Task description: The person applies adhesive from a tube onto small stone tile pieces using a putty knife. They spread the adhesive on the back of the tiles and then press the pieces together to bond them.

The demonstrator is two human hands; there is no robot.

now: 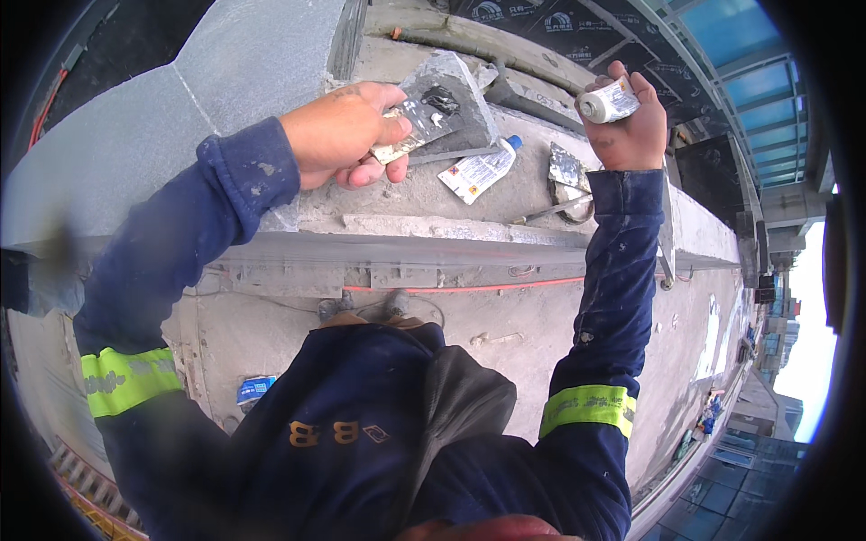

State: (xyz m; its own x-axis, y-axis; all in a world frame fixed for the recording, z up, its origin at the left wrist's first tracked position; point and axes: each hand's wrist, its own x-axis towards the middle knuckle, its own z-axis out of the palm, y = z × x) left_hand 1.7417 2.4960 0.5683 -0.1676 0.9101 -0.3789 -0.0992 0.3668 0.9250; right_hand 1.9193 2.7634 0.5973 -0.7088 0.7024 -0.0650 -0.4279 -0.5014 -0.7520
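My left hand (356, 131) is closed around a flat, paste-smeared plate (408, 137), thumb on top and fingers beneath. Just beyond it is a grey stone piece (471, 106) carrying a dab of black and white paste (439, 99). Raised at the right, my right hand (633, 131) grips a white tube (613, 101), its round end pointing left. Between the hands, a second white tube with a blue cap (478, 171) lies on the concrete ledge (406, 203). Nearer my right sleeve rests another smeared flat plate (566, 169), beside a thin stick-like tool (546, 213).
Large grey stone slabs (135, 153) rise at the left. Dark printed sheeting (559, 32) covers the far side. Below the ledge, an orange-red hose (469, 288) runs along the floor near my shoes (397, 304). A blue packet (255, 389) lies on the floor at the left.
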